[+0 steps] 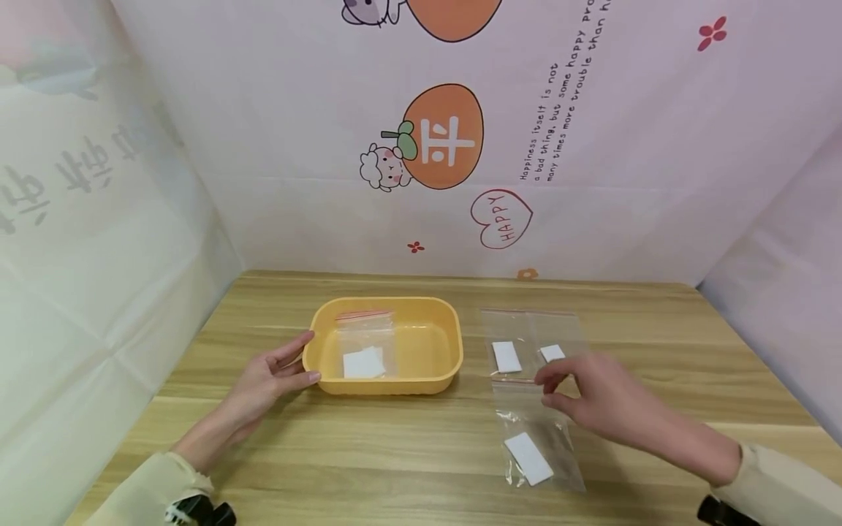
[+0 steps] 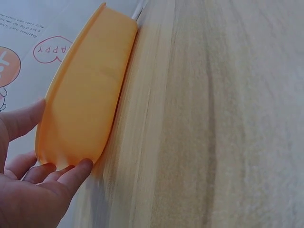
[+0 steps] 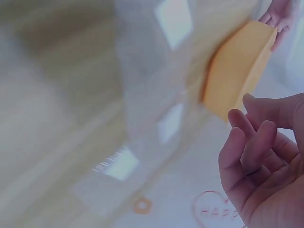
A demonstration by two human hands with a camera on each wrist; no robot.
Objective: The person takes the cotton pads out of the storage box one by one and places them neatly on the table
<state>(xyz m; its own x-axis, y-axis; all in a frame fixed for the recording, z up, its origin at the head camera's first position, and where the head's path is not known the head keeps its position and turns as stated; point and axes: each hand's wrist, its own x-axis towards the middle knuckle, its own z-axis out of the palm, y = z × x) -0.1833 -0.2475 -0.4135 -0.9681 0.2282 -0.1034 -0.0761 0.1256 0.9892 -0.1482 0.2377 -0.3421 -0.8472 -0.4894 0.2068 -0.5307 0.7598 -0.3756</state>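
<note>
At the left end of a yellow plastic basket (image 1: 388,387), my left hand (image 1: 259,383) holds the short side, thumb and fingers spread along its wall. Inside the basket, toward its left, lies a clear zip bag (image 1: 365,337) with white pieces in it. My right hand (image 1: 601,398) hovers over the clear bags to the right, fingers loosely bent and nothing between them. Beneath it are an upper left bag (image 1: 503,329), an upper right bag (image 1: 559,332) partly covered by the hand, and a lower bag (image 1: 529,413). Each shows a white rectangular piece inside.
The wooden table (image 1: 395,460) ends at a printed white cloth backdrop (image 1: 296,146). More cloth (image 1: 99,256) hangs along the left side and the right side. Bare wood separates the basket from the bags.
</note>
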